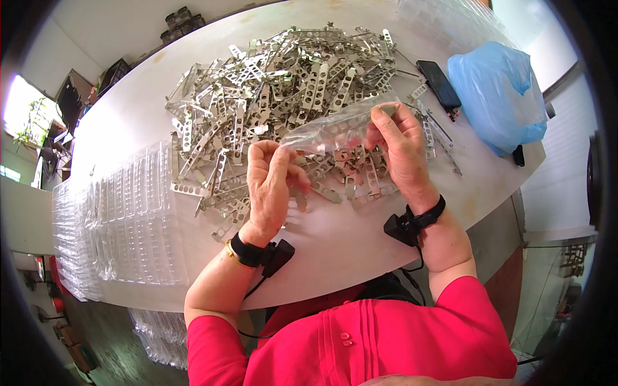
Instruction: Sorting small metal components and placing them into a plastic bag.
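A clear plastic bag [322, 136] is stretched between my hands over the table. My left hand [270, 177] pinches its left end between thumb and fingers. At the right end, the thumb and fingers of my right hand [400, 145] grip the bag. Metal shows through the thin plastic, but I cannot tell whether a part is inside. Just beneath and beyond lies a big heap of perforated metal strips [283, 83], flat pieces with rows of round holes. Some loose strips [192, 189] lie near my left hand at the heap's edge.
Clear plastic trays [132, 219] are stacked on the left of the white table [315, 270]. A black phone [439, 83] and a blue plastic bag [499, 96] lie at the right. More clear plastic sheets [450, 19] are at the far right. Cables hang from both wrist devices.
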Tool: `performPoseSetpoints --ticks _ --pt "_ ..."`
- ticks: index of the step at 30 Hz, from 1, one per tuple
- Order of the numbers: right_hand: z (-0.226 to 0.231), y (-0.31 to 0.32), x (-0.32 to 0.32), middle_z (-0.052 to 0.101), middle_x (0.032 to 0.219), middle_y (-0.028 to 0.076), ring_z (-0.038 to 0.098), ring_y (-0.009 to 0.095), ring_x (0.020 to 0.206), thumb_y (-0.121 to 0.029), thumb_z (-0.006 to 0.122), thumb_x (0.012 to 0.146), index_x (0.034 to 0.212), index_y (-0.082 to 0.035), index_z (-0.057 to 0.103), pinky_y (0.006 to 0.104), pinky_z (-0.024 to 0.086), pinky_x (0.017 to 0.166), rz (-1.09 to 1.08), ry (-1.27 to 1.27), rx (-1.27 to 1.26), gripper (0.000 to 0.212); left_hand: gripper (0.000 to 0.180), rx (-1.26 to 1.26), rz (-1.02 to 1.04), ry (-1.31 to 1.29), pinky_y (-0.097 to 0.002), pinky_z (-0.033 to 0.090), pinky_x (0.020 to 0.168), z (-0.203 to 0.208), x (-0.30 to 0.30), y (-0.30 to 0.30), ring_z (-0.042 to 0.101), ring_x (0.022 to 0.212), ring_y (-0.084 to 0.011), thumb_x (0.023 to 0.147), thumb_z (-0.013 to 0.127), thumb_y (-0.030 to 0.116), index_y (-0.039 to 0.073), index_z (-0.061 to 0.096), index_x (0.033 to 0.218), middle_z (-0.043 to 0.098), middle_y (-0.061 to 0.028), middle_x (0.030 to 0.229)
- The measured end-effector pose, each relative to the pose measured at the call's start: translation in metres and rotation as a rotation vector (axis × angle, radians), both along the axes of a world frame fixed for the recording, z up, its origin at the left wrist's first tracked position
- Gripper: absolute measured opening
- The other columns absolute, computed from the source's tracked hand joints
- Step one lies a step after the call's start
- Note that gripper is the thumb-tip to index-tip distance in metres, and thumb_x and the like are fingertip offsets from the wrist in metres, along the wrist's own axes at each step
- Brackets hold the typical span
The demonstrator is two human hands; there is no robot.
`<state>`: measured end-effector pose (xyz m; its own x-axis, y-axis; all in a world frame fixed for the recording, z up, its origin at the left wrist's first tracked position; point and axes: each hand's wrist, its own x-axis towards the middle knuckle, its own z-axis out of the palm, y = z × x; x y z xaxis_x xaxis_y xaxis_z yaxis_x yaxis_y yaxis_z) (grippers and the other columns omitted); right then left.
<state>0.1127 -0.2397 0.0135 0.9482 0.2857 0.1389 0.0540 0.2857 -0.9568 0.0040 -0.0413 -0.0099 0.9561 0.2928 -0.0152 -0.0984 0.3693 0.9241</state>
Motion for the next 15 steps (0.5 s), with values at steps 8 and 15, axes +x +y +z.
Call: performPoseSetpoints --ticks 8,15 --pt "0.001 0.004 -0.006 0.06 0.086 0.0 0.059 0.008 0.069 -0.015 0.063 0.098 0.1 -0.004 0.059 0.025 0.053 0.061 -0.026 -0.163 -0.081 0.012 0.018 0.041 -0.064 0.092 -0.0258 0.047 0.042 0.007 -0.002 -0.003 0.058 0.055 -0.0118 0.104 0.053 0.019 0.002 0.057 0.102 0.06 -0.0057 0.092" --pt "0.001 0.005 -0.007 0.061 0.085 0.0 0.059 0.007 0.068 -0.014 0.061 0.099 0.101 -0.005 0.059 0.025 0.053 0.062 -0.053 -0.168 -0.087 0.009 0.016 0.172 -0.09 -0.035 -0.0246 0.044 0.039 0.005 -0.004 -0.005 0.055 0.051 -0.0113 0.103 0.053 0.015 0.002 0.058 0.097 0.062 -0.0056 0.075"
